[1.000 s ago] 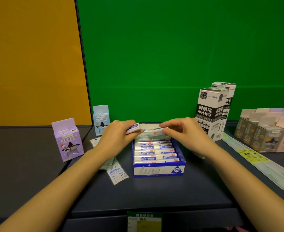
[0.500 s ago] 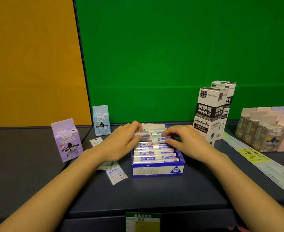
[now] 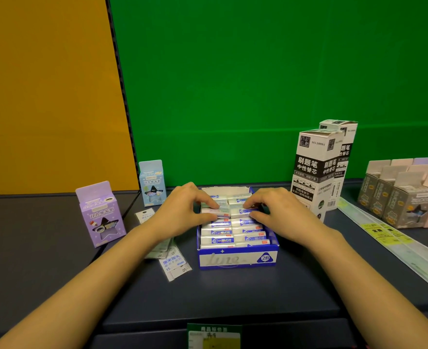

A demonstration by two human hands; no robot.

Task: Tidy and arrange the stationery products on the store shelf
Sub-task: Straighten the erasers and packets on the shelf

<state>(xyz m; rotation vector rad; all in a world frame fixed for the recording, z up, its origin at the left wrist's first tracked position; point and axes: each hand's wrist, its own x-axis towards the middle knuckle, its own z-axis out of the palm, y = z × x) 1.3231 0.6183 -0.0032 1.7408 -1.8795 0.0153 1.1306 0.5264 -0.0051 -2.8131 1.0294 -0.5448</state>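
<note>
Meanwhile both hands, left (image 3: 182, 212) and right (image 3: 281, 212), fingers pinching erasers (image 3: 216, 212) in blue box (image 3: 235, 259); refill cartons (image 3: 313, 172) just right.

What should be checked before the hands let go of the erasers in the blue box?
1. Left hand on a wrapped white eraser in the blue cardboard display box: ok.
2. Right hand on the neighbouring eraser: ok.
3. Both erasers seated flat in their rows: cannot tell.
4. Front rows aligned: ok.
5. Tall white refill cartons upright, clear of the right hand: ok.
6. Packaged rulers left of the box tidy: not ok, skewed.
</note>
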